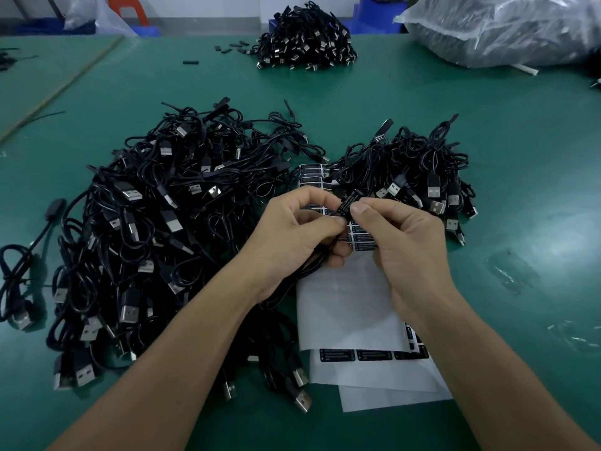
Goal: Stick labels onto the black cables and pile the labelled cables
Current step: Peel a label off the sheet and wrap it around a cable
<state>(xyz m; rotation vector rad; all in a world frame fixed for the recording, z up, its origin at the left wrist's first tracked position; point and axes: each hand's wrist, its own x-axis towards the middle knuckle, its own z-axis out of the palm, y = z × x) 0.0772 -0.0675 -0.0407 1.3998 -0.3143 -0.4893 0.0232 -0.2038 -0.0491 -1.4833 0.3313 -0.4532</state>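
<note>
My left hand grips a black cable whose cord trails down under the palm. My right hand pinches a black label with white print against the cable's small controller block, held between both thumbs. Beneath the hands lie white label sheets with rows of black labels. A big heap of black USB cables lies to the left. A smaller pile of cables sits to the right, one of them showing a label.
The green table carries a third cable pile at the back, with several small black parts beside it. A clear plastic bag of goods sits at the back right. A loose cable lies at the far left.
</note>
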